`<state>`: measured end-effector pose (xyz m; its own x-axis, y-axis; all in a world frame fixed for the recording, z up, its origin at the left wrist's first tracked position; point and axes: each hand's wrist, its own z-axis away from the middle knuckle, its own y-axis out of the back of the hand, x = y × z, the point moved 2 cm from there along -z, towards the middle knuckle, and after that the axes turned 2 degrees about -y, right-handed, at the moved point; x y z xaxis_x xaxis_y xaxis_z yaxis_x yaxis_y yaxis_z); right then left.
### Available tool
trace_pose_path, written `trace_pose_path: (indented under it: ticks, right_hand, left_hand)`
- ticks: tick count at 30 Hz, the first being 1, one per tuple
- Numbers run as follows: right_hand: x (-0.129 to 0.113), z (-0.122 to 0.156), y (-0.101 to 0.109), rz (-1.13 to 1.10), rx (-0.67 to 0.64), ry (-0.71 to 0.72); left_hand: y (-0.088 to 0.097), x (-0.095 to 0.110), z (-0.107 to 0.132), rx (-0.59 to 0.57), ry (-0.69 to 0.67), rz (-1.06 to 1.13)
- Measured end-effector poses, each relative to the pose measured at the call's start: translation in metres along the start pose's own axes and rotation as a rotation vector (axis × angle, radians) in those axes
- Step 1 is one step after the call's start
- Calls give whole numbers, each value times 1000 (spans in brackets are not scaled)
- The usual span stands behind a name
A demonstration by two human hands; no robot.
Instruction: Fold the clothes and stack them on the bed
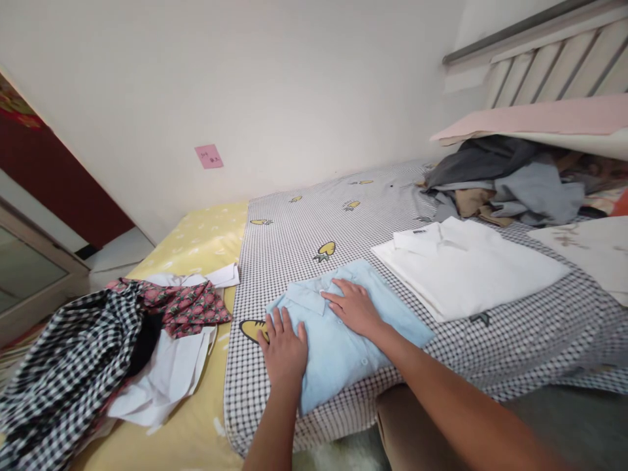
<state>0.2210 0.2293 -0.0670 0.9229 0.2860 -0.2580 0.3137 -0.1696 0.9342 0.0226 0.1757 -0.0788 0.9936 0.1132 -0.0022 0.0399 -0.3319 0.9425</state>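
Note:
A light blue collared shirt (333,366) lies folded on the checked bed cover, its collar toward the wall. My left hand (283,347) rests flat on the shirt's left edge near the collar, fingers spread. Across the shirt's upper front lies my right hand (356,307), its fingers stretched out by the collar and button placket. Neither hand grips the cloth. To the right of the blue shirt is a folded white shirt (471,275), untouched, with a dark label at its collar.
A heap with a black-and-white checked garment (73,366) and a red patterned cloth (196,307) lies left on a yellow sheet (206,229). Grey clothes (530,183) are piled at the back right under a pink board (549,118). A pink note (209,156) is on the wall.

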Motion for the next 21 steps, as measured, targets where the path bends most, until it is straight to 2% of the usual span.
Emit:
trace_pose_path:
  ticks: [6,16,21]
  right_hand:
    - [-1,-3,-4,54,-55,-18]
    - [1,-2,-8,76,-21,-16]
    - [-1,-5,-4,41,-47,-18]
  left_hand:
    - [1,1,0,-3,1,11]
    - [1,1,0,-11,1,-8]
    - [1,0,0,0,-7,-5]
